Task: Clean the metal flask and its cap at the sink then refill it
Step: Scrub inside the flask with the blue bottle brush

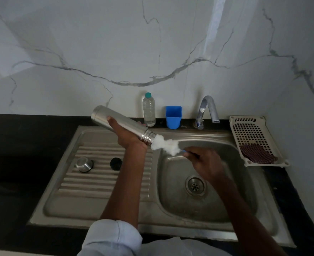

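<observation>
My left hand (126, 134) grips the metal flask (115, 121) round its body and holds it tilted over the sink, mouth down to the right. A white bottle brush (166, 145) sticks out of the flask's mouth. My right hand (206, 162) holds the brush's blue handle above the basin. The flask's steel cap (83, 164) and a small black stopper (116, 163) lie on the ribbed drainboard to the left.
The steel sink (226, 209) has a drain (195, 185) in its basin. Behind it stand a tap (207, 110), a blue cup (173, 117) and a clear plastic water bottle (148, 110). At right, a white plastic tray (252, 133) holds a dark scrubbing cloth (256, 153).
</observation>
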`<state>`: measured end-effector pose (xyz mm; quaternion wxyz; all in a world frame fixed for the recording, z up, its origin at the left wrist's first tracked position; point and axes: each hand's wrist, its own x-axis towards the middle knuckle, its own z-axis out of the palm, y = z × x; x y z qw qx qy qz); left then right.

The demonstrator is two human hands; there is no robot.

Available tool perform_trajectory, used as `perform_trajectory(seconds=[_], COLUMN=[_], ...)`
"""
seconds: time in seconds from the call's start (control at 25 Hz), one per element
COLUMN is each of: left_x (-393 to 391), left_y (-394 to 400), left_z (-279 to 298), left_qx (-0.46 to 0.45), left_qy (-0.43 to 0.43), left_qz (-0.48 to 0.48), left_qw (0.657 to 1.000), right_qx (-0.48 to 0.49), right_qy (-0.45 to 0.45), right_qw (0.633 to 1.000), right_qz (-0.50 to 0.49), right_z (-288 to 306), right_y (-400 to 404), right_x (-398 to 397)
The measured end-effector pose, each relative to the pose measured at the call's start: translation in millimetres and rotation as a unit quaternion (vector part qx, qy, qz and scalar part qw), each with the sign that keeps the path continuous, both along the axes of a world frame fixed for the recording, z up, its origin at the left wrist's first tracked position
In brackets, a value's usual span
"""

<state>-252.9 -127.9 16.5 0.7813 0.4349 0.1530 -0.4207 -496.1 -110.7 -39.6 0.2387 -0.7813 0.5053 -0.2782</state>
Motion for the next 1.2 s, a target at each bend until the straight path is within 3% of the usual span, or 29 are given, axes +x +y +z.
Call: perform_trajectory(seconds=[0.12, 0.24, 0.44, 0.52, 0.6, 0.68, 0.72, 0.76, 0.84, 0.88, 0.96, 1.04, 1.12, 1.2], left_x=[-6, -25, -20, -25, -30, -31, -29, -26, -21, -20, -20, -22, -24, -27], left_y=[3, 2, 2, 5, 6, 5, 4, 3, 3, 4, 5, 4, 4, 4], left_z=[-3, -8, -9, -9, -9, -8, -8, -9, -10, -12, -14, -11, -7, -4], left_qx=[-0.052, -0.082, -0.044, -0.027, -0.023, -0.034, -0.042, -0.047, -0.058, -0.061, -0.061, -0.058, -0.055, -0.06], left_qy=[-0.038, -0.059, -0.047, -0.049, -0.047, -0.044, -0.045, -0.049, -0.05, -0.049, -0.047, -0.048, -0.048, -0.048], left_qz=[-0.036, -0.11, -0.065, -0.055, -0.058, -0.062, -0.069, -0.08, -0.1, -0.108, -0.1, -0.084, -0.069, -0.059], left_qw=[0.997, 0.989, 0.996, 0.997, 0.997, 0.997, 0.996, 0.994, 0.992, 0.991, 0.992, 0.994, 0.995, 0.995], right_qx=[0.226, 0.276, 0.08, 0.008, -0.018, -0.007, 0.047, 0.171, 0.456, 0.49, 0.391, 0.198, 0.035, -0.034], right_qy=[-0.124, -0.157, -0.132, -0.077, -0.011, -0.006, -0.042, -0.126, -0.277, -0.278, -0.208, -0.125, -0.018, 0.031], right_qw=[0.966, 0.948, 0.988, 0.996, 0.996, 0.995, 0.994, 0.973, 0.843, 0.825, 0.896, 0.972, 0.999, 0.997], right_qz=[0.026, 0.036, 0.007, -0.039, -0.086, -0.095, -0.088, -0.085, -0.064, -0.05, -0.017, -0.012, -0.018, -0.059], right_z=[5, 19, 20, 18, 19, 14, 13, 17, 33, 36, 36, 31, 20, 19], right_y=[2, -2, 13, 22, 25, 24, 20, 13, 6, 3, 4, 14, 22, 20], right_x=[9, 53, 44, 56, 70, 77, 78, 77, 69, 66, 66, 71, 76, 82])
